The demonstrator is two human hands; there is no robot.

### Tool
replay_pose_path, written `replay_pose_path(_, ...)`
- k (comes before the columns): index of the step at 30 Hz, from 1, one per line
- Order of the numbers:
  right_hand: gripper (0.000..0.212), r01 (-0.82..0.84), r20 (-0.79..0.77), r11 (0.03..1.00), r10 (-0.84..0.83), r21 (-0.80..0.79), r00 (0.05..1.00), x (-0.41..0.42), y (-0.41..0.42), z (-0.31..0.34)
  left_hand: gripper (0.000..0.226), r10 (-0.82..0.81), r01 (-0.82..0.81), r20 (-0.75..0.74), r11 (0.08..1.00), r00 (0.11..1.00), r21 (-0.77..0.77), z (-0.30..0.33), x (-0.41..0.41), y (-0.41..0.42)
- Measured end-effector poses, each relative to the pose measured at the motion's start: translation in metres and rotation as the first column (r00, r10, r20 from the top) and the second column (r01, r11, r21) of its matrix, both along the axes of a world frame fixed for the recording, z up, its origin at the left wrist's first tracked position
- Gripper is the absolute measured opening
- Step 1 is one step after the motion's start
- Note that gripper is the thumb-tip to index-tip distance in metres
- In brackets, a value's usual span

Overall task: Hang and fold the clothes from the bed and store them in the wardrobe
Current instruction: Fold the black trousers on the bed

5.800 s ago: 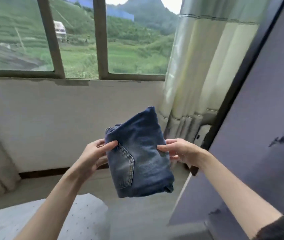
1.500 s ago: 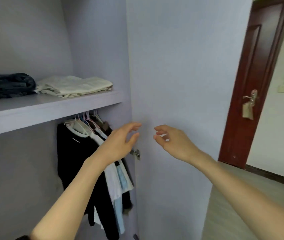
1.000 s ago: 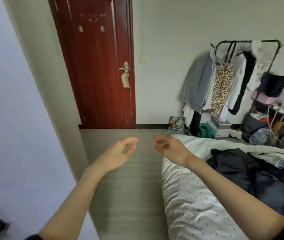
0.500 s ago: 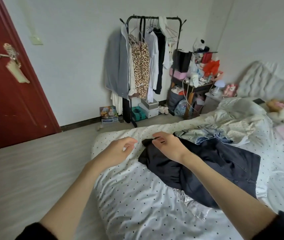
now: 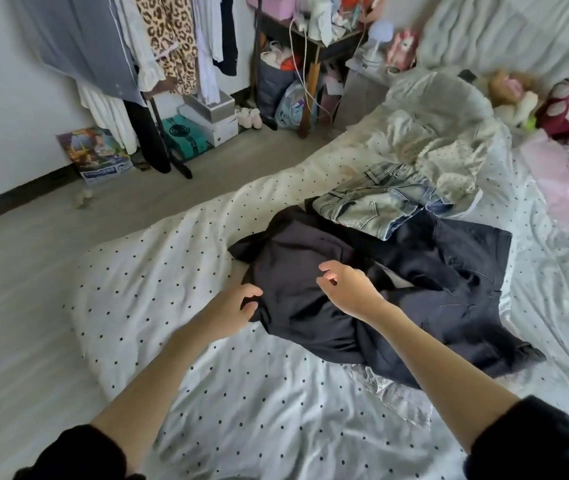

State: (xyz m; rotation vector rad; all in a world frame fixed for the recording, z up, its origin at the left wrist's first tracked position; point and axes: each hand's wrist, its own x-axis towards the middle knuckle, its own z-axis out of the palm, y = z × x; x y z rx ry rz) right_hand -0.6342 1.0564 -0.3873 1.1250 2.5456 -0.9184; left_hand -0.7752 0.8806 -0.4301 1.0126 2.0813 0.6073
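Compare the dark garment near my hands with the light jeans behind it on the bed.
The dark garment is near black and plain; the light jeans are faded pale blue with visible seams. The dark garment is spread wide and close to both hands; the light jeans are bunched smaller, farther away, their edge overlapping the dark cloth. Both lie unfolded and crumpled on the dotted bedsheet.

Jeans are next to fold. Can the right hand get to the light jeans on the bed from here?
Probably yes. The light jeans lie uncovered on top of the dark clothes, beyond the empty right hand, with nothing between.
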Motion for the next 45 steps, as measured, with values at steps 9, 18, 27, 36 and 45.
replay_pose_path(9,0.061,-0.199,0.36,0.94,0.09,0.278,0.929,0.005,0.042,-0.095,0.069,-0.311,0.288,-0.298,0.95,0.903,-0.121,-0.089,-0.025,0.082)
replay_pose_path(18,0.057,-0.092,0.276,0.82,-0.083,0.565,0.958,0.004,0.061,-0.117,0.091,-0.316,0.385,-0.585,0.923,0.747,-0.007,-0.1,-0.03,0.159)
replay_pose_path(27,0.029,-0.16,0.204,0.745,0.032,0.648,0.978,0.029,0.031,-0.098,0.012,-0.338,0.391,-0.551,0.92,0.763,-0.023,-0.091,-0.003,0.151)
replay_pose_path(36,0.071,-0.115,0.209,0.842,0.002,0.528,0.978,0.048,0.026,-0.077,0.014,-0.554,0.569,-0.193,0.822,0.81,0.028,-0.039,0.015,0.083)
replay_pose_path(45,0.029,-0.19,0.178,0.903,0.129,0.386,0.975,0.049,-0.022,-0.048,0.016,-0.501,0.504,-0.192,0.863,0.844,-0.035,0.021,0.005,0.04)
